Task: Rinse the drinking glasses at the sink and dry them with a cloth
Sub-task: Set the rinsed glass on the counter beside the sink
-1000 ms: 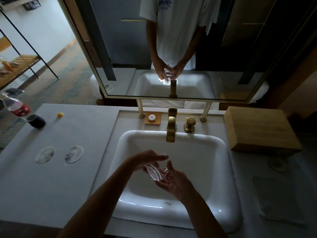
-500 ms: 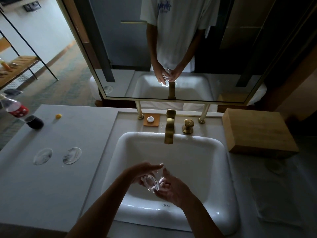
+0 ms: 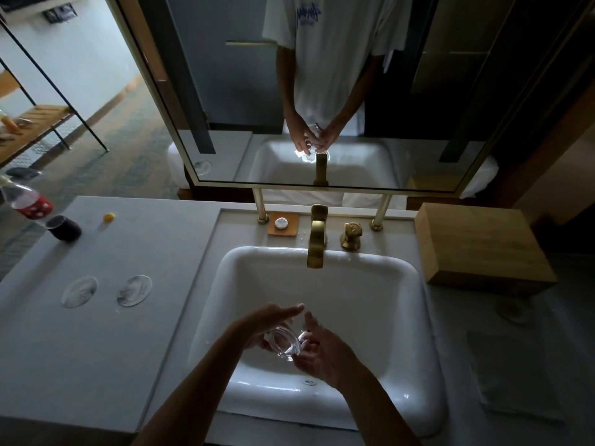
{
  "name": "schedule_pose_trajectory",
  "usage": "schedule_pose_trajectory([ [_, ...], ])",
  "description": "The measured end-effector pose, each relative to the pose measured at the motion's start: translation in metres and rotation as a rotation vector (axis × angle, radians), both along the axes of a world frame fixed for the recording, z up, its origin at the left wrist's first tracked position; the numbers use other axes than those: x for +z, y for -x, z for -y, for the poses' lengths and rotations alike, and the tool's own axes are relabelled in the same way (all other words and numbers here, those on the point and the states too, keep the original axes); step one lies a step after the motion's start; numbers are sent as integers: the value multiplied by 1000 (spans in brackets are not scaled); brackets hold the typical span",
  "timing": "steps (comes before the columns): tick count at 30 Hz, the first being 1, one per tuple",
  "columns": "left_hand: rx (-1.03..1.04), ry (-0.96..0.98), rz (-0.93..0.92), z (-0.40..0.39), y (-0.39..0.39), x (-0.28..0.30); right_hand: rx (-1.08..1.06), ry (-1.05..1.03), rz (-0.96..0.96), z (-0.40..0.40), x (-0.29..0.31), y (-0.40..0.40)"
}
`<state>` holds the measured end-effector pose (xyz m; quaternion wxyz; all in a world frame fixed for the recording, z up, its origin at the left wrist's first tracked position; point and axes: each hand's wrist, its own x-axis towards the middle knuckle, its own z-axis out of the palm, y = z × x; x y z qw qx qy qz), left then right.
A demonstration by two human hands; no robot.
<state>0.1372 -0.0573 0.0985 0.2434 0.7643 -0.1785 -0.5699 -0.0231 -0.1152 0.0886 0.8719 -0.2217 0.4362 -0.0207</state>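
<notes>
Both hands hold a clear drinking glass (image 3: 283, 345) on its side, low over the near half of the white sink (image 3: 415, 317), its open mouth turned toward me. My left hand (image 3: 265, 321) grips it from the left and above, fingers stretched over the top. My right hand (image 3: 323, 350) cups the glass's far end from the right, fingers curled against it. A folded grey cloth (image 3: 515, 375) lies on the counter right of the sink. The brass faucet (image 3: 317, 239) shows no water stream.
Two round clear discs (image 3: 79, 291) (image 3: 133, 290) lie on the left counter, with a dark cup (image 3: 62, 227), a soda bottle (image 3: 27, 201) and a small yellow cap (image 3: 109, 216) behind. A wooden box (image 3: 479, 246) stands at right, a round coaster (image 3: 510, 309) before it. The mirror (image 3: 225, 91) hangs behind.
Both hands have drawn the glass a little toward the near side of the basin and turned it between them. Nothing on the counter has moved.
</notes>
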Motion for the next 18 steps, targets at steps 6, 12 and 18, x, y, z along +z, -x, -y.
schedule_pose_trajectory([
  [6, 84, 12, -23, -4, 12, -3, 12, 49, -30, 1, -8, 3],
  [12, 132, 31, -43, -2, 19, 0, -6, 111, -53, 1, -13, 5],
  [18, 118, 41, -44, -1, 20, -2, -20, 129, -38, -3, -13, 10],
])
